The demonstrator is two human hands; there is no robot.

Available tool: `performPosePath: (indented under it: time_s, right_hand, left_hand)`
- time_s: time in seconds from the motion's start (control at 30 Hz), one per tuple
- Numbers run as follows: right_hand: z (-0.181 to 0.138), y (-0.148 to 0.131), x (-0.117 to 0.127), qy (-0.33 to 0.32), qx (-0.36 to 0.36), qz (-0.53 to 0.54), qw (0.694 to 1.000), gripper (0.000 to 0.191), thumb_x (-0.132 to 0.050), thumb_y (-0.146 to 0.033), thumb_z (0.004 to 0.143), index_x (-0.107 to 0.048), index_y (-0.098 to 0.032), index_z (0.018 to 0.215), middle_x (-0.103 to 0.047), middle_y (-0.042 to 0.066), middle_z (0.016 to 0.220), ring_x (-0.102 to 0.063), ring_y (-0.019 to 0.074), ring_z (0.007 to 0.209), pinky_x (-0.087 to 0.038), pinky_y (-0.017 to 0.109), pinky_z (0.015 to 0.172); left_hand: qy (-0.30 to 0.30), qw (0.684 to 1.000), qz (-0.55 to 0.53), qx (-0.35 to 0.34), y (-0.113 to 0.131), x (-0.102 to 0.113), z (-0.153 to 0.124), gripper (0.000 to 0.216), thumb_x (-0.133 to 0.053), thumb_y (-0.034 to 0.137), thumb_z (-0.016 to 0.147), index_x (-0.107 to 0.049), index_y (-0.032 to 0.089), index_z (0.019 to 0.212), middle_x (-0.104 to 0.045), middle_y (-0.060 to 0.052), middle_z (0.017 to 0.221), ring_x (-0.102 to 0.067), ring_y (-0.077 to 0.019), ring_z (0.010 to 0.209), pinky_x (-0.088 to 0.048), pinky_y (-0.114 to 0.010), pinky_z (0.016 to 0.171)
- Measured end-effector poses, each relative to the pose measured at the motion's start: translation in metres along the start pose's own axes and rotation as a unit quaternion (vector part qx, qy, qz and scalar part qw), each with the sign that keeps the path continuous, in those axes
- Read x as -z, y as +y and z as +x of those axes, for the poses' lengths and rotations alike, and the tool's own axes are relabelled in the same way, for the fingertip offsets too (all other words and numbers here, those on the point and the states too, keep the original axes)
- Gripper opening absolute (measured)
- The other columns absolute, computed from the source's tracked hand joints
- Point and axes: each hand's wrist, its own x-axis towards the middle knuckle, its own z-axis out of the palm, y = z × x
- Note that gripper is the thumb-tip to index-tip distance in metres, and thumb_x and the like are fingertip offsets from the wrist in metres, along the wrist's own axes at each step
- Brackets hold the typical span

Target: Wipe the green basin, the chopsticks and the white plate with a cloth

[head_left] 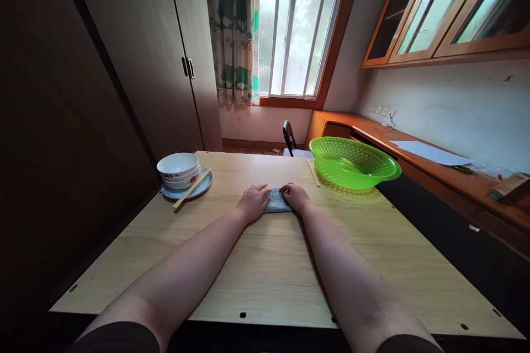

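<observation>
Item: folded grey cloth (277, 202), mid-table (265, 265). We press it with left hand (252, 202) and right hand (295, 196), fingers curled over its ends, pinning rather than gripping. Risk: uneven pressure could slide it or undo the fold.

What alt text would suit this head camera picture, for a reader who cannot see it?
Both hands, left hand and right hand, press a small folded grey cloth on a wooden table. Stacked bowls with chopsticks stand left, a green basket right.
</observation>
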Motion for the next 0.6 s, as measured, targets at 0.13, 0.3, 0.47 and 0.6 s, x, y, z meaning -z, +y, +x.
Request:
performPosePath:
  time_s: [0.13, 0.3, 0.47, 0.6]
  right_hand:
    - [0.000, -0.002, 0.003, 0.010, 0.005, -0.005, 1.000, 0.023, -0.056, -0.015, 0.084, -0.076, -0.020, 0.095, -0.072, 0.008, 0.104, -0.065, 0.0188, 0.099, -0.046, 0.030, 0.094]
    - [-0.001, -0.009, 0.000, -0.022, 0.042, 0.044, 0.998, 0.032, -0.053, -0.019, 0.088, -0.070, -0.022, 0.114, -0.068, 0.007, 0.122, -0.061, 0.0185, 0.115, -0.043, 0.030, 0.103]
    - [-0.002, -0.009, -0.006, -0.059, 0.048, 0.078, 0.994, 0.026, -0.057, -0.024, 0.085, -0.074, -0.023, 0.105, -0.070, 0.005, 0.120, -0.062, 0.0194, 0.113, -0.044, 0.031, 0.103]
    - [-0.003, -0.008, 0.005, -0.016, 0.024, 0.087, 0.996, 0.024, -0.054, -0.031, 0.086, -0.074, -0.020, 0.093, -0.074, 0.008, 0.103, -0.065, 0.0212, 0.099, -0.048, 0.034, 0.092]
  left_hand:
    - [-0.121, 0.992, 0.038, -0.012, 0.009, -0.004, -0.007, 0.058, -0.036, 0.048, 0.096, -0.039, 0.022, 0.147, -0.032, -0.011, 0.157, -0.026, -0.0297, 0.146, -0.019, -0.054, 0.117]
    - [-0.178, 0.982, 0.059, -0.009, 0.014, 0.001, -0.012, 0.074, -0.035, 0.060, 0.092, -0.024, 0.020, 0.153, -0.016, -0.013, 0.162, -0.012, -0.0315, 0.149, -0.009, -0.057, 0.117]
    - [-0.113, 0.989, 0.081, -0.053, 0.013, 0.010, -0.012, 0.070, -0.052, 0.055, 0.087, -0.040, 0.020, 0.146, -0.033, -0.015, 0.156, -0.025, -0.0322, 0.146, -0.013, -0.056, 0.118]
    - [-0.078, 0.986, 0.055, -0.140, 0.006, 0.019, -0.013, 0.050, -0.056, 0.048, 0.087, -0.057, 0.027, 0.132, -0.048, -0.008, 0.149, -0.040, -0.0261, 0.139, -0.019, -0.050, 0.119]
